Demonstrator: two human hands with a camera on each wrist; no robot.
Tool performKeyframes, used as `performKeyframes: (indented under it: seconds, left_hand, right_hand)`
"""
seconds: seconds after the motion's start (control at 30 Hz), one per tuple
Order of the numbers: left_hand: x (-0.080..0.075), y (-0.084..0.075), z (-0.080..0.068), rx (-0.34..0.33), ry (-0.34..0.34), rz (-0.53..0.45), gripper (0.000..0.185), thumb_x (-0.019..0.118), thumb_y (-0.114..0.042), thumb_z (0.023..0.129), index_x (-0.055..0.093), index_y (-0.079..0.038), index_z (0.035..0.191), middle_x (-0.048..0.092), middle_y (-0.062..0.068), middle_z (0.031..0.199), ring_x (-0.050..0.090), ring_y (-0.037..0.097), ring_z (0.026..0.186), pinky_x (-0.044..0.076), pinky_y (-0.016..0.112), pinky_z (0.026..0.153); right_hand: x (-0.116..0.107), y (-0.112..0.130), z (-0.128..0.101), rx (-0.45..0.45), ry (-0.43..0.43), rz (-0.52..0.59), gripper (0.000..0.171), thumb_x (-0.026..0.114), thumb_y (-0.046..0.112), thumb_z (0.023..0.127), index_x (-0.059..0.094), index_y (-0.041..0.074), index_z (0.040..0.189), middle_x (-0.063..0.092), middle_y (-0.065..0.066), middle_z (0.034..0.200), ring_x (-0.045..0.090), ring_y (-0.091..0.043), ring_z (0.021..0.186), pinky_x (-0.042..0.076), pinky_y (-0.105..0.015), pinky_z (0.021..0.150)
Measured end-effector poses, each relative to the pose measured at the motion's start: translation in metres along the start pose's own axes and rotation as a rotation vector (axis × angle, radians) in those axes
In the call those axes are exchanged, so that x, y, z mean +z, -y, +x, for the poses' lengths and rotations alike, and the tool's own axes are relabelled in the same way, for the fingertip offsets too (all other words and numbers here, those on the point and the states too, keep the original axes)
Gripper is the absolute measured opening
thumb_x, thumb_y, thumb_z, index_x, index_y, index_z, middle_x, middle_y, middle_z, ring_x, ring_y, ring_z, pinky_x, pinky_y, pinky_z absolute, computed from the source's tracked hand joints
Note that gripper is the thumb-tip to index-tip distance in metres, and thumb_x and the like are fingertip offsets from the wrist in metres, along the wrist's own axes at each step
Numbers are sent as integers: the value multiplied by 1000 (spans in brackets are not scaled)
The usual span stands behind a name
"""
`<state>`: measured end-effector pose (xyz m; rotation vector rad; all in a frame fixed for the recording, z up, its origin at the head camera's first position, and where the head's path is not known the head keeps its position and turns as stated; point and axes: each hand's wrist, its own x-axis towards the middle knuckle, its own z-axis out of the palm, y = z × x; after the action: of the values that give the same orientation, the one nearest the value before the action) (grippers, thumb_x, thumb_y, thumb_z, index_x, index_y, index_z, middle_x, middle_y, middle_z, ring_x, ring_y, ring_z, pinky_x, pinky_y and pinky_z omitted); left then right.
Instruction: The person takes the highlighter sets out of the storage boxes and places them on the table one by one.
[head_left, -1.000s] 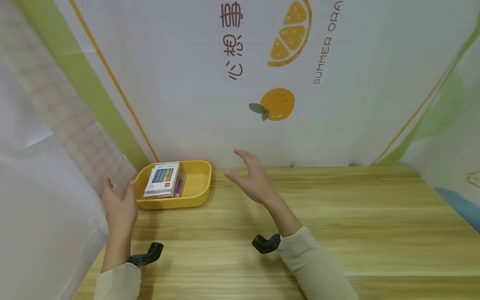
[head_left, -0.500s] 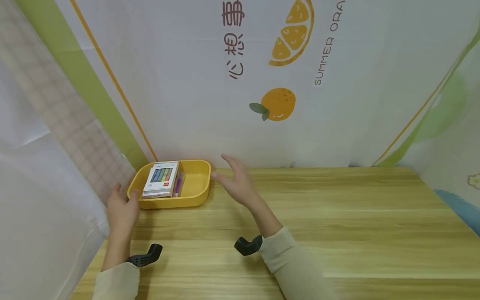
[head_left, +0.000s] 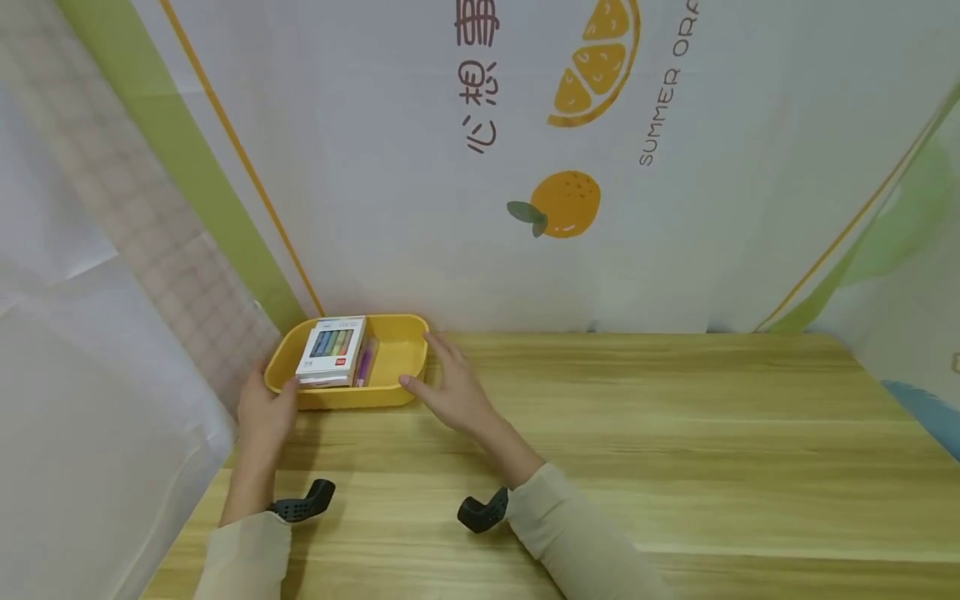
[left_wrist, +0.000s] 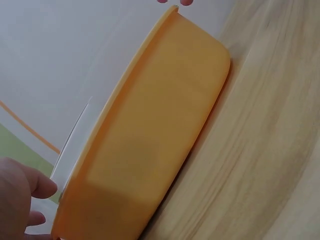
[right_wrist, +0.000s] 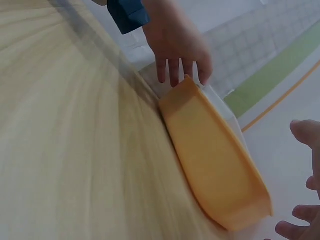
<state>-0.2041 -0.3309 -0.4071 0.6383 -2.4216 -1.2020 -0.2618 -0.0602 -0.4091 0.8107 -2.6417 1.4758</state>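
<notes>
- The left hand (head_left: 266,410) sits at centre-left of the head view, at the left end of the tray (head_left: 390,393). Its fingers lie against the rim there, loosely bent; whether they pinch the rim I cannot tell.
- The tray lies between the two hands, left of centre in the frame, at the back left of the desk (head_left: 675,433) just before the backdrop. Its long axis runs left to right, hand to hand.
- In it, a white box (head_left: 331,350) of coloured pens fills the left half, with a purple item (head_left: 364,364) beside it.
- The right hand (head_left: 450,387) is at the tray's right end, open, fingers spread and nearly straight, thumb by the near right corner, fingertips by the far one.
- Both hands are equally near.
</notes>
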Motion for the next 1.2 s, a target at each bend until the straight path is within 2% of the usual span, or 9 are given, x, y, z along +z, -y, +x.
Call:
performKeyframes:
  seconds: [0.2, 0.3, 0.43, 0.53, 0.63, 0.8, 0.97, 1.07, 1.2]
  left_hand:
    - [5, 0, 1, -12, 31, 7, 65, 37, -21, 102, 17, 2, 160, 27, 32, 161, 26, 49, 149, 22, 62, 121]
    - [9, -2, 2, -27, 23, -17, 64, 33, -20, 101, 17, 1, 160, 24, 31, 162, 23, 49, 150, 20, 62, 121]
    - [16, -4, 3, -17, -8, -39, 64, 36, -18, 100, 20, 2, 159, 26, 32, 161, 23, 49, 149, 20, 63, 121]
    - [20, -6, 3, -18, -12, -47, 64, 37, -16, 100, 21, 0, 159, 25, 32, 161, 22, 49, 150, 19, 63, 121]
    - [23, -8, 3, -32, -2, -76, 65, 37, -16, 100, 20, -3, 161, 23, 30, 163, 21, 48, 151, 18, 63, 122]
    - [27, -12, 4, -42, 4, -106, 66, 38, -17, 100, 18, -5, 161, 23, 30, 162, 21, 48, 150, 18, 63, 122]
    - [22, -9, 0, -62, -11, -109, 65, 35, -17, 100, 17, -10, 163, 23, 28, 163, 21, 48, 150, 18, 65, 121]
    - [15, -5, -4, -63, -43, -108, 65, 35, -16, 99, 20, -12, 162, 25, 27, 163, 22, 48, 150, 18, 66, 120]
    - [13, -2, -5, -38, -65, -117, 65, 38, -14, 98, 24, -9, 161, 32, 28, 160, 28, 48, 146, 22, 65, 119]
  right_hand:
    - [7, -9, 2, 32, -3, 30, 78, 56, 53, 97, 30, 15, 160, 28, -16, 166, 30, -40, 151, 30, -65, 117]
    - [10, -12, 4, 50, -21, 46, 76, 54, 51, 98, 30, 13, 160, 29, -15, 166, 29, -40, 152, 28, -63, 119]
    - [13, -15, 6, 60, -68, 84, 71, 53, 46, 101, 31, 12, 159, 35, -14, 163, 41, -38, 145, 36, -58, 116]
    - [14, -17, 8, 83, -84, 133, 71, 54, 44, 100, 30, 12, 159, 40, -14, 160, 52, -35, 136, 44, -54, 110]
    - [15, -19, 9, 117, -81, 179, 72, 54, 45, 100, 29, 13, 160, 42, -14, 158, 56, -33, 132, 49, -51, 106]
    - [16, -20, 10, 133, -93, 211, 71, 55, 41, 101, 31, 8, 159, 40, -13, 161, 56, -34, 133, 47, -49, 109]
    - [27, -17, 10, 153, -115, 245, 66, 56, 36, 101, 34, 9, 158, 46, -14, 156, 59, -32, 128, 52, -43, 104]
    - [35, -13, 10, 178, -118, 313, 65, 53, 41, 102, 36, 9, 157, 49, -15, 154, 59, -31, 128, 53, -41, 102]
    - [39, -8, 9, 250, -148, 400, 65, 53, 44, 102, 38, 12, 156, 50, -12, 154, 58, -30, 131, 53, -41, 103]
